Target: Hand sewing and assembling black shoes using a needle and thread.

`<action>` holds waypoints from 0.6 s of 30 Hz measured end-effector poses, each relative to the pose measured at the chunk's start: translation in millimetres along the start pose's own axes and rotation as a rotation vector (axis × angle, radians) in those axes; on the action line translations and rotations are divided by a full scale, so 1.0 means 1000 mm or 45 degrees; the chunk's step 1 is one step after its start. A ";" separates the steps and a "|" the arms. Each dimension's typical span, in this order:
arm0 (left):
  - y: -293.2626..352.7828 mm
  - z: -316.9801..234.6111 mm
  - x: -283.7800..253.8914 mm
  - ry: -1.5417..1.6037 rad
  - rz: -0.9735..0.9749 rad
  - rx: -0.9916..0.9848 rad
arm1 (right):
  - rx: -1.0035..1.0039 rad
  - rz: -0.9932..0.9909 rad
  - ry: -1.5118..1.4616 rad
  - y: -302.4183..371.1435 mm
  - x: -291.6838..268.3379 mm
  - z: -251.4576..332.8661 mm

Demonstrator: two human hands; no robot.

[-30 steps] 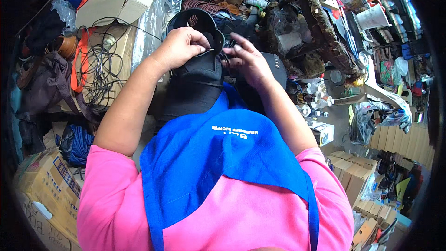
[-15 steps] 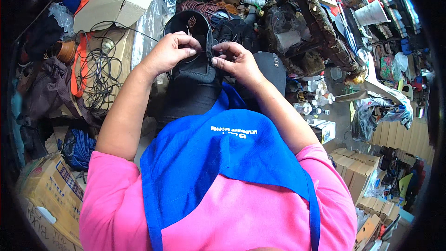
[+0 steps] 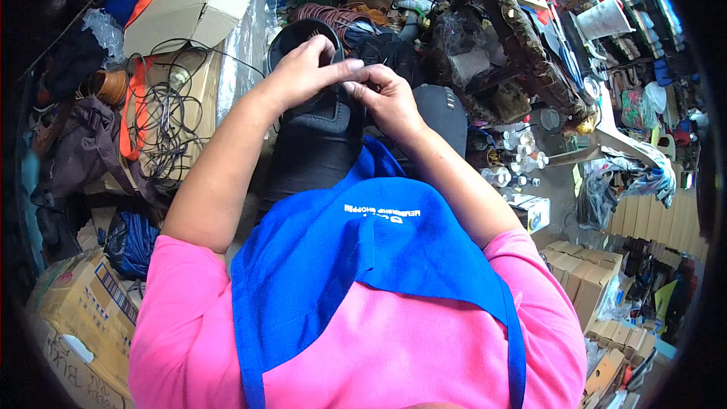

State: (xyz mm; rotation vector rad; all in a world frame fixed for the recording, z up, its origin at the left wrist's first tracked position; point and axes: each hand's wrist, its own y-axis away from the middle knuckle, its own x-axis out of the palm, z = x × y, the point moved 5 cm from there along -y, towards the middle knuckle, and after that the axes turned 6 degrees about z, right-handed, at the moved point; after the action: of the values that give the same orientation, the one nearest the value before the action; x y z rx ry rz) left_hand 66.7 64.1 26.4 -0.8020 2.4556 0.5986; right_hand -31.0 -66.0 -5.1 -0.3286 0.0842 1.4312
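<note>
A black boot-like piece (image 3: 316, 115), with a wide round opening at its far end and a stitched line on its near part, rests on my dark-trousered left thigh. Over its right rim my two hands meet. My left hand (image 3: 309, 74) has bent fingers over the opening, and its thumb reaches right to the other hand's fingertips. My right hand (image 3: 388, 102) is closed in a pinch at the right edge of the boot-like piece. Whatever lies between the fingertips is too small or too hidden to tell. Part of the opening is covered by the left hand.
Tangled black cable (image 3: 170, 117) and a large cardboard flap (image 3: 193, 7) are at the left. A worn, ragged-edged stand (image 3: 522, 38) is at the far right, with small bottles (image 3: 515, 159) below it. Cardboard boxes (image 3: 91, 318) stand near left.
My left hand has moved right and slightly up, from inside the opening to across the rim, and now meets my right hand. The right hand has shifted slightly; the boot-like piece stays put.
</note>
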 end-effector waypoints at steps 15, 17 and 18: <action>-0.001 0.010 0.005 0.064 0.407 0.274 | 0.192 -0.724 -1.533 0.006 -0.107 -0.006; 0.002 0.007 0.001 0.111 0.440 0.271 | 0.171 -0.347 -1.707 0.016 -0.113 0.018; 0.004 0.007 -0.001 0.157 0.471 0.264 | 0.166 -0.142 -1.760 0.026 -0.129 0.021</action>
State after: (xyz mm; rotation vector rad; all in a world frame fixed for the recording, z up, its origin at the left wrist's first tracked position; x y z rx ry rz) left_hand 66.6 71.5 22.2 -0.3121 2.7475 0.4195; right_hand -78.1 -180.6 42.9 0.7842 -0.9389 1.2699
